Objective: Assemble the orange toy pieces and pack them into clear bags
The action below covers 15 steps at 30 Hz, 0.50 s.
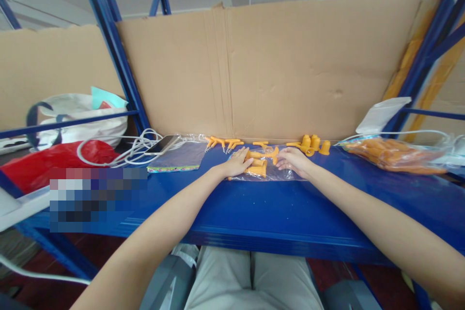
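Note:
A clear plastic bag (285, 174) lies flat on the blue table with several orange plastic parts in or on it. My left hand (238, 162) rests on the bag's left side, fingers stretched out beside an orange cylinder-like part (257, 168). At the right side, my right hand (293, 161) touches the bag with its fingers apart and slightly bent. Its fingertips are close to an orange T-shaped part (275, 155). Whether that part is inside the bag or on top of it, I cannot tell.
Behind the bag lie orange handles with metal screws (218, 142) and orange bell-shaped caps (315, 143). A filled bag of orange parts (395, 155) is at right. Leftward are a stack of flat plastic bags (178, 157), a phone (163, 145), white cables (145, 141) and a red bag (61, 160). Cardboard (283, 72) stands behind.

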### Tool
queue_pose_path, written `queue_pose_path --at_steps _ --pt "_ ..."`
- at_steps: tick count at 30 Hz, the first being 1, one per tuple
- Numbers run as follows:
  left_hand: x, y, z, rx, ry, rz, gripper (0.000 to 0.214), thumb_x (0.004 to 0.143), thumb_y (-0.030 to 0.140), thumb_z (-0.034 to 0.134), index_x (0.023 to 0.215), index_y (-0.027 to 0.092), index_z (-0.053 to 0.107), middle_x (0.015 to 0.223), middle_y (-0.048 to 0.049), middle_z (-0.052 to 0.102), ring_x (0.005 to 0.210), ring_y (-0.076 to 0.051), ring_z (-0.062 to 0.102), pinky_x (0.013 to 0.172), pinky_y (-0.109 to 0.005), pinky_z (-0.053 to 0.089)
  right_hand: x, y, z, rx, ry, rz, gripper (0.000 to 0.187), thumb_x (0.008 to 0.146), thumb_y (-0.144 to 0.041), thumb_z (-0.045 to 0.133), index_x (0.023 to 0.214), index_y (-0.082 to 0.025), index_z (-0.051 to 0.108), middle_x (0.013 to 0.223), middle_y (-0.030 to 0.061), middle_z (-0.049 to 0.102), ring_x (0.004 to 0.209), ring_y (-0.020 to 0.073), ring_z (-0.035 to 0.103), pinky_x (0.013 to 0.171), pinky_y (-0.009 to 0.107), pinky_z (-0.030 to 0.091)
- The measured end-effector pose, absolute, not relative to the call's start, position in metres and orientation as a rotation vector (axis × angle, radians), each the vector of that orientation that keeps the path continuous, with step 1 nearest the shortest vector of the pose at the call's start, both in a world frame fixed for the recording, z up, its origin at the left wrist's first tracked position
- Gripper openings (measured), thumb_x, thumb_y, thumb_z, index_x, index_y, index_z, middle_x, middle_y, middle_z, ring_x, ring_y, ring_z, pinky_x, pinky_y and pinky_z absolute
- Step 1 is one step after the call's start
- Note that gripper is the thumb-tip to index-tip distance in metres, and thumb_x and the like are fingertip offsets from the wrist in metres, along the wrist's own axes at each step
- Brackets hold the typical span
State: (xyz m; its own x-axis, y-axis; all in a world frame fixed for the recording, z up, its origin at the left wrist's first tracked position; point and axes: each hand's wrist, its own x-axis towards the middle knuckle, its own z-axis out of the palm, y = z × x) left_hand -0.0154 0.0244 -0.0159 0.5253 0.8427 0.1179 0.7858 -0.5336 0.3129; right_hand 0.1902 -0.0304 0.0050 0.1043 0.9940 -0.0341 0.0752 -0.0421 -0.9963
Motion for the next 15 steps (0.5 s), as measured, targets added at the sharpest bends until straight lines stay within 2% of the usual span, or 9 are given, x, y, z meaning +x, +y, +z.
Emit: queue_pose_path --at_steps 4,10,12,15 --pt "-0.016 0.025 -0.016 2.569 1.337 0.365 0.071 0.092 0.052 0.025 0.147 0.009 0.014 0.156 -0.0149 0.002 0.144 -0.021 0.0 0.117 -0.036 0.012 0.187 -0.031 0.004 -1.301 -1.186 1.114 0.018 0.082 -0.003 0.05 0.072 -0.018 0.045 0.048 -0.0022 0.058 0.043 0.0097 0.059 0.046 0.019 0.051" --pt "-0.018 0.03 -0.021 2.569 1.302 0.448 0.073 0.09 0.056 0.026 0.147 0.011 0.015 0.157 -0.0147 0.007 0.145 -0.023 0.002 0.117 -0.039 0.013 0.188 -0.03 -0.004 -1.221 -1.138 1.121 0.02 0.081 -0.003 0.055 0.077 -0.019 0.043 0.056 -0.0032 0.061 0.052 0.0115 0.065 0.057 0.024 0.057" --pt "-0.019 0.032 -0.022 2.563 1.304 0.466 0.074 0.09 0.057 0.026 0.147 0.011 0.017 0.157 -0.0144 0.01 0.145 -0.023 0.001 0.117 -0.039 0.012 0.19 -0.027 -0.007 -1.182 -1.146 1.151 0.023 0.077 -0.002 0.059 0.081 -0.019 0.045 0.061 -0.0033 0.062 0.054 0.0113 0.066 0.059 0.024 0.058" --pt "-0.02 0.035 -0.023 2.563 1.315 0.491 0.073 0.089 0.059 0.024 0.146 0.014 0.021 0.157 -0.0125 0.014 0.145 -0.024 0.002 0.117 -0.04 0.011 0.194 -0.023 -0.012 -1.105 -1.223 1.176 0.038 0.066 0.003 0.067 0.089 -0.02 0.047 0.077 -0.0033 0.064 0.061 0.0102 0.067 0.06 0.022 0.059"
